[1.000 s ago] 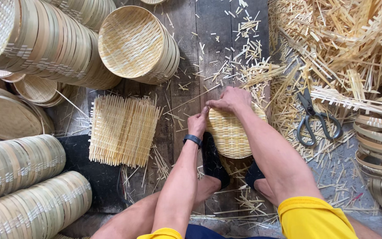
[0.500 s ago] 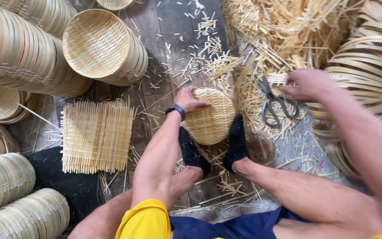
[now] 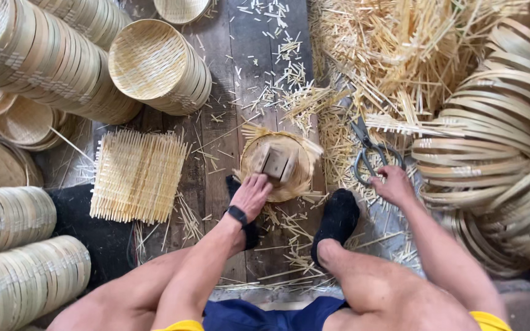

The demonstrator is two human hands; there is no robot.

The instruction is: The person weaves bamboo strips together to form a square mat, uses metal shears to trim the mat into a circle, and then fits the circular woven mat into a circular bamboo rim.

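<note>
Round woven bamboo basket (image 3: 280,167), centre of frame on the plank floor betw. the feet, now has a small wooden block (image 3: 275,163) sitting on it; 0.5 s ago it was bare under the palm. Left hand (image 3: 251,195) presses basket's near rim, fingers together. Right hand (image 3: 394,184) has dropped from upper right to the grey metal scissors (image 3: 366,150), fingers curled at handles; firm grip or not, can't tell. Trimming looks near.

Stacked round woven trays (image 3: 154,67), a flat woven bamboo mat (image 3: 136,175), bent bamboo hoops (image 3: 498,141), scattered bamboo splints (image 3: 400,55).
</note>
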